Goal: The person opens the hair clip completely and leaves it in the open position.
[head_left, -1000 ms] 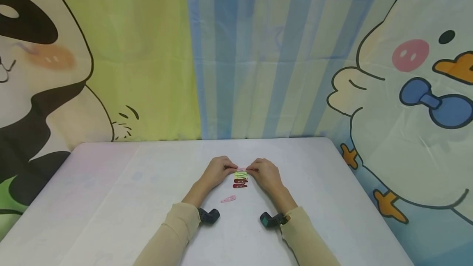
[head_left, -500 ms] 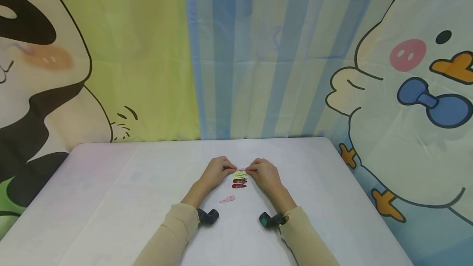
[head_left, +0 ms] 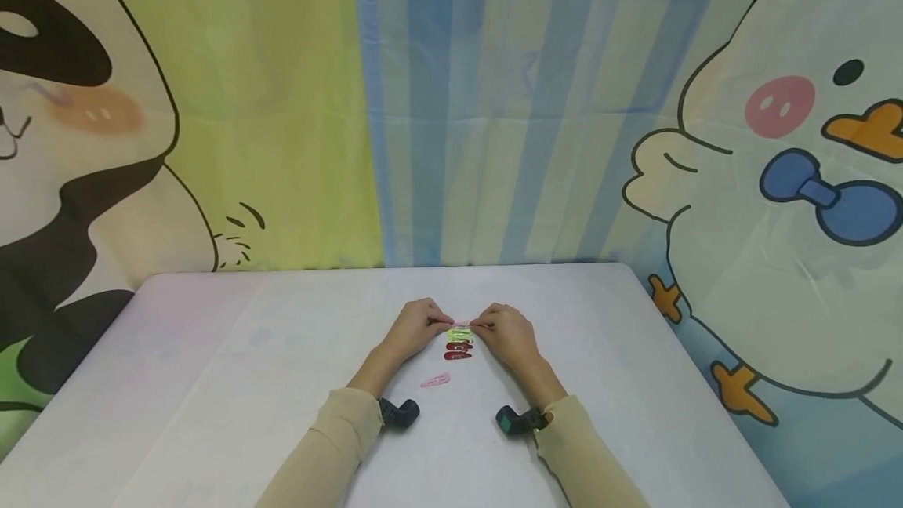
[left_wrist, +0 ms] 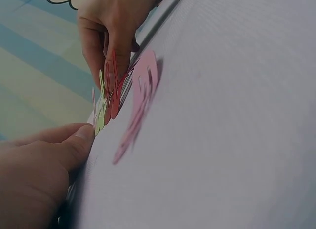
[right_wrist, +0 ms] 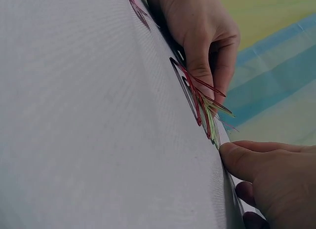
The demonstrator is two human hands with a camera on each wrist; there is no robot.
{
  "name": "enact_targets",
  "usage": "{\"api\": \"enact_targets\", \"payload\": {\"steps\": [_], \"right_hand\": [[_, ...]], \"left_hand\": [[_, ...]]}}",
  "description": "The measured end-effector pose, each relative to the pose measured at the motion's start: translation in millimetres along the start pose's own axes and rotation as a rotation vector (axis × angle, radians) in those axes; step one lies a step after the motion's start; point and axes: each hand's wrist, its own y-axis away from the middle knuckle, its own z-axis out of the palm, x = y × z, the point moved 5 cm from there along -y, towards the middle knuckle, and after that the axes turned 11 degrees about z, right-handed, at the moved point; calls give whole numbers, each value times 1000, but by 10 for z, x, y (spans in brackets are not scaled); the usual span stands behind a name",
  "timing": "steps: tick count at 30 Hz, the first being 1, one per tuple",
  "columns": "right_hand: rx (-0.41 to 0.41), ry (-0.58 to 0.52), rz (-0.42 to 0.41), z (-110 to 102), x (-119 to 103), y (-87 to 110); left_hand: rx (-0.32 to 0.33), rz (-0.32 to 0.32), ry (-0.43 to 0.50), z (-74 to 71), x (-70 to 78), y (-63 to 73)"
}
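Several snap hair clips lie in a short column on the white table. Red clips (head_left: 458,355) are nearest the person, light green clips (head_left: 460,334) come after them, and a pink hair clip (head_left: 462,324) is at the far end. My left hand (head_left: 418,326) pinches the left end of that far pink clip between thumb and fingertips. At its right end, my right hand (head_left: 506,329) pinches the same clip. Fingertips partly cover it. In the left wrist view the red clips (left_wrist: 116,93) stand out with their prongs raised.
A second pink hair clip (head_left: 435,379) lies apart, nearer the person and left of the column. The white table (head_left: 233,398) ends at a straight far edge, with a cartoon-printed curtain (head_left: 487,116) behind it. Dark cameras sit on both wrists.
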Motion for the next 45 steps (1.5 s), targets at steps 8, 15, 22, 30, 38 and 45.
{"api": "enact_targets", "payload": {"steps": [8,15,22,30,38,45], "right_hand": [[-19,-22,38,-7,-14,-7],[-25,-12,57,5,-2,-2],[-4,-10,26,-18,13,32],[0,-26,43,-67,56,49],[-5,-33,103,-202,96,121],[-2,-35,72,-280,48,177]], "left_hand": [[6,13,-9,-27,25,0],[26,12,9,-29,4,12],[61,-13,91,-102,21,78],[43,-13,104,-181,34,109],[-28,21,131,-216,145,244],[-123,121,140,-262,300,357]]}}
